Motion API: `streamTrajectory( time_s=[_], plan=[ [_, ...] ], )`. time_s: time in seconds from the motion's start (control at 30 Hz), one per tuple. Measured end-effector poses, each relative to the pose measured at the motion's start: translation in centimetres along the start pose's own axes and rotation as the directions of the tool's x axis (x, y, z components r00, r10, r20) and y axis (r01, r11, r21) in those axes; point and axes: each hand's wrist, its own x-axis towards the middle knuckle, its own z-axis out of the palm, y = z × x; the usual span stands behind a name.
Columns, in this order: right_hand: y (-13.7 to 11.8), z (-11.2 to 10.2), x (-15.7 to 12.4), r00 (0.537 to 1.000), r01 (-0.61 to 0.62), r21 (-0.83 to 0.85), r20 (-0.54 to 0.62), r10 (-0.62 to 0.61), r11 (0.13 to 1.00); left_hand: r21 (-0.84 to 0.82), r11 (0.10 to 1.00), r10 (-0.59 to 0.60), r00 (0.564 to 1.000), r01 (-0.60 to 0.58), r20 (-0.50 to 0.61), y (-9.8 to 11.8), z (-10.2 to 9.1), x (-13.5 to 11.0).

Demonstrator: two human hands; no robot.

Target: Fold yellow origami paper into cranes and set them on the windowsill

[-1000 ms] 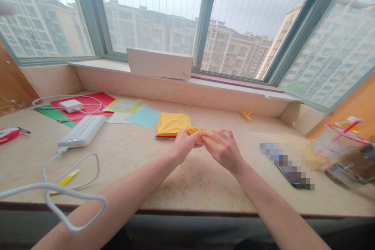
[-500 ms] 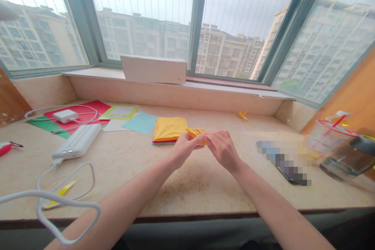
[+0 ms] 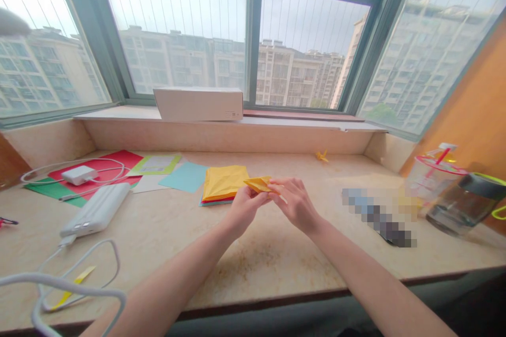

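Observation:
Both hands meet over the middle of the stone counter [image 3: 253, 253], pinching a small folded piece of yellow-orange paper [image 3: 259, 184]. My left hand [image 3: 245, 207] grips its near edge with closed fingers. My right hand [image 3: 294, 201] pinches the right side, fingers bent over the fold. Just behind the hands lies a stack of coloured paper sheets [image 3: 223, 183] with a yellow sheet on top. A small folded yellow paper figure [image 3: 321, 156] sits further back near the wall.
A white power bank [image 3: 96, 209] with a looping white cable [image 3: 75, 289] lies at left, beside red and green sheets [image 3: 118, 160] and a charger [image 3: 77, 174]. A phone [image 3: 379, 217], a plastic cup [image 3: 432, 179] and a jar [image 3: 460, 202] stand right. A white box [image 3: 197, 103] rests on the sill.
The hands and the folded paper stay together, fingers shifting slightly along the fold. The camera has tilted up, so everything sits a little lower and further left in view.

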Motion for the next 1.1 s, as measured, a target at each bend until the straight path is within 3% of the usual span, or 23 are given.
streamTrajectory(
  time_s=[0.23, 0.5, 0.67, 0.97, 1.1],
  plan=[
    [0.1, 0.5, -0.2, 0.990, -0.113, 0.092, -0.071, 0.120, 0.989, 0.024, 1.000, 0.006, 1.000, -0.006, -0.003, -0.2, 0.1, 0.1],
    [0.3, 1.1, 0.0, 0.944, -0.274, 0.340, -0.084, 0.319, 0.900, 0.095, 0.995, 0.025, 1.000, -0.024, -0.012, -0.5, -0.1, 0.2],
    [0.6, 1.5, -0.1, 0.910, -0.334, 0.375, -0.109, 0.399, 0.865, 0.120, 0.992, 0.029, 1.000, -0.028, -0.005, -0.8, -0.3, 0.3],
    [-0.1, 1.1, 0.2, 0.935, -0.305, 0.434, -0.030, 0.352, 0.848, 0.198, 0.976, 0.092, 0.996, -0.092, 0.010, -0.7, -0.3, 0.4],
    [-0.2, 0.9, 0.3, 0.930, -0.308, 0.397, -0.067, 0.362, 0.864, 0.229, 0.969, 0.098, 0.995, -0.097, 0.008, -0.8, -0.4, 0.5]
  ],
)
